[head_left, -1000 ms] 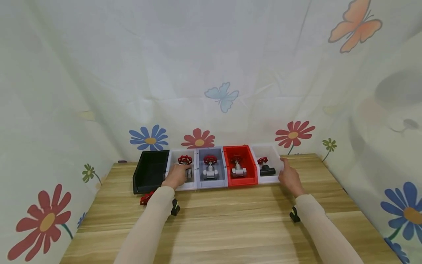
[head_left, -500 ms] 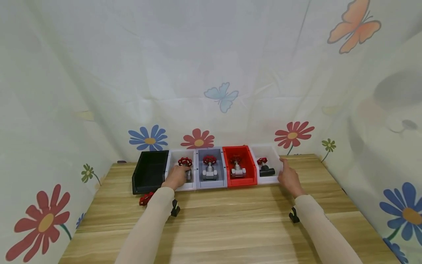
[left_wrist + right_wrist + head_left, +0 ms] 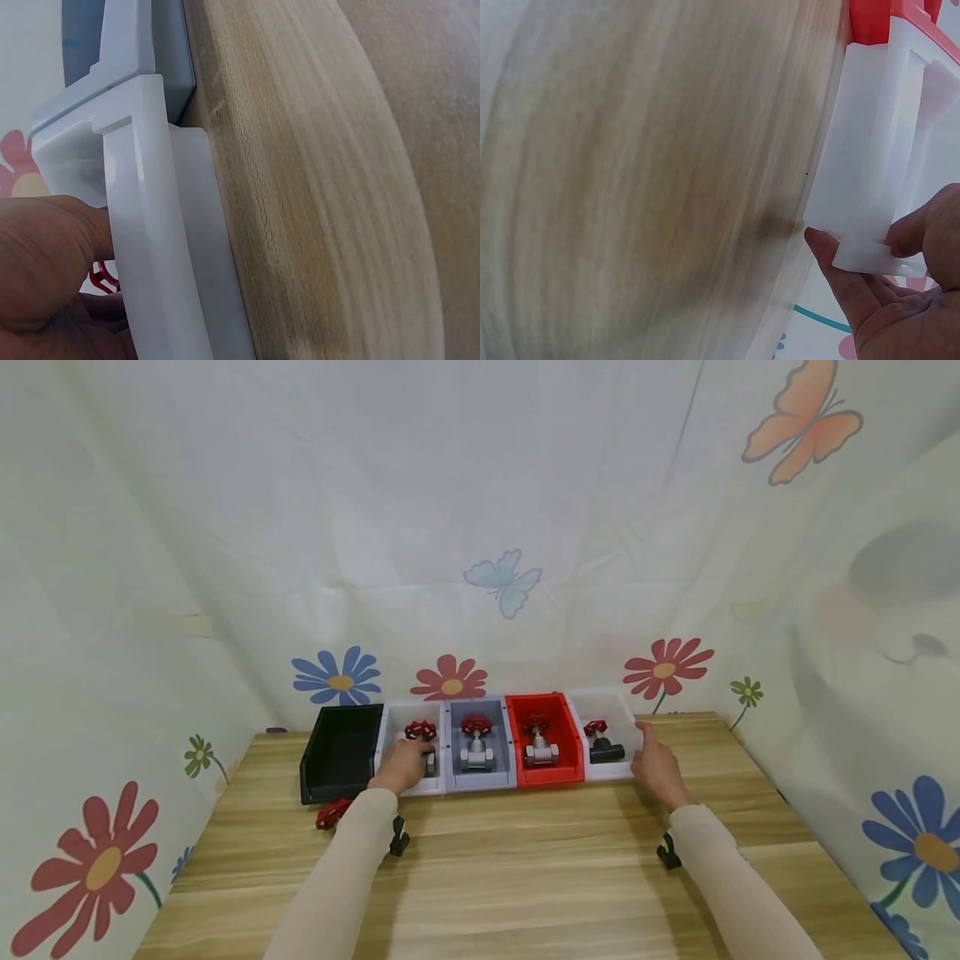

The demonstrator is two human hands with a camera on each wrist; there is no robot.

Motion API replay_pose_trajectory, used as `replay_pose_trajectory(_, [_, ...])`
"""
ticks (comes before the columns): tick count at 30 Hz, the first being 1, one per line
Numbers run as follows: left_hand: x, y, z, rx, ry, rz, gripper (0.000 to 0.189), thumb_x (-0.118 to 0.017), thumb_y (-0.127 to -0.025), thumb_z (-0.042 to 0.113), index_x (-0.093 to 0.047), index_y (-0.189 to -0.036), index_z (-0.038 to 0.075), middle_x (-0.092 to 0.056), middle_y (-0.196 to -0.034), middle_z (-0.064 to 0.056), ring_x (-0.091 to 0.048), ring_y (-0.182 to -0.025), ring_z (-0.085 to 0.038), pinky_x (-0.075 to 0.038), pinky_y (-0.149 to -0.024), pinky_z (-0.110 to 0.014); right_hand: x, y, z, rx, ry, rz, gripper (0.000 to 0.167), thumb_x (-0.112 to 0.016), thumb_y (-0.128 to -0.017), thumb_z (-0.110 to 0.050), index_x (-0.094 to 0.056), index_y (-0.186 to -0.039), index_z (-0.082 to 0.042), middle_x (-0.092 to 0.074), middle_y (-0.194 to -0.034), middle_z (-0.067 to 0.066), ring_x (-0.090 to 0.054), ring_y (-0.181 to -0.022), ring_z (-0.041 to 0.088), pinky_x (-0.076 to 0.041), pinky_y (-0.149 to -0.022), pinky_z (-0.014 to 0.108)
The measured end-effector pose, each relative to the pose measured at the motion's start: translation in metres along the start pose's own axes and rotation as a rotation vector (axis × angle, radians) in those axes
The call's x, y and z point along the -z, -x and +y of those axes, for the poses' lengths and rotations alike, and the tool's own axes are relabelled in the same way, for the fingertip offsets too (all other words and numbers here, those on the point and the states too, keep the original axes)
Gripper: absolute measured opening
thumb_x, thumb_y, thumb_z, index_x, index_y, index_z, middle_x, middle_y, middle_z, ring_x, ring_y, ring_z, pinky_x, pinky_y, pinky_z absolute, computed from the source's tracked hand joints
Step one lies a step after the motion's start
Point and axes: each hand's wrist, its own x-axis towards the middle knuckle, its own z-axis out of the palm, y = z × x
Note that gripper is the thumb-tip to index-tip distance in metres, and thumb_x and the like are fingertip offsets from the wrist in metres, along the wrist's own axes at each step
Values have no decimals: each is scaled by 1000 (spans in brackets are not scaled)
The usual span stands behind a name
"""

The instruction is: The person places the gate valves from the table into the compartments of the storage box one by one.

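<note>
Five bins stand in a row at the table's far edge: a black bin [image 3: 341, 752], a white bin [image 3: 397, 727], a grey-blue bin [image 3: 480, 772], a red bin [image 3: 543, 772] and a second white bin [image 3: 609, 768]. All but the black one hold a red-wheeled valve. My left hand [image 3: 401, 766] grips the front wall of the first white bin [image 3: 142, 247], fingers inside beside its valve [image 3: 422, 732]. My right hand [image 3: 655, 766] holds the front right corner of the second white bin [image 3: 870, 187], thumb at the front, fingers [image 3: 926, 229] round the side.
A loose red valve [image 3: 330, 814] lies on the wooden table [image 3: 525, 877] in front of the black bin. A flowered cloth backdrop [image 3: 480, 527] hangs right behind the bins and along both sides.
Both hands keep the same hold on their bins. The row and the hands sit very slightly higher and further left in the head view.
</note>
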Motion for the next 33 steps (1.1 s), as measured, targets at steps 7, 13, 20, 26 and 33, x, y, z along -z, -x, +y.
replay_pose_trajectory(7, [0,2,-1,1,-15,-24,45,-58,-86,-6,-69,-124,14,-69,-118,-18,-64,-108,-35,-51,-89,-47,-1,1,0,4,0,5,55,-49,-94,-2,-30,-145,-3,-64,-93,33,-55,-70,32,-46,-66,45])
replay_pose_trajectory(13, [3,4,2,61,39,-78,48,-52,-90,-5,-63,-133,12,-63,-133,-17,-60,-117,-30,-51,-91,-44,-2,1,1,15,13,5,55,-50,-93,-2,-30,-145,-2,-64,-84,28,-53,-66,30,-45,-63,42])
replay_pose_trajectory(20, [11,4,9,28,36,-6,44,-55,-90,-1,-64,-132,12,-66,-129,-12,-63,-114,-27,-52,-91,-44,-1,1,1,28,8,22,55,-51,-93,-1,-31,-144,-1,-64,-88,31,-56,-68,32,-47,-66,47])
replay_pose_trajectory(26, [19,8,17,31,30,35,41,-65,-91,9,-64,-132,13,-66,-130,-11,-63,-112,-27,-50,-98,-50,-1,2,2,21,-2,13,56,-51,-93,-1,-30,-145,-2,-64,-92,32,-55,-70,32,-47,-67,46])
replay_pose_trajectory(33, [34,15,29,-37,1,80,47,-67,-90,14,-60,-136,12,-64,-131,-13,-61,-119,-29,-50,-99,-49,1,3,0,32,-11,27,57,-50,-92,0,-31,-146,0,-64,-88,32,-54,-68,33,-46,-66,49])
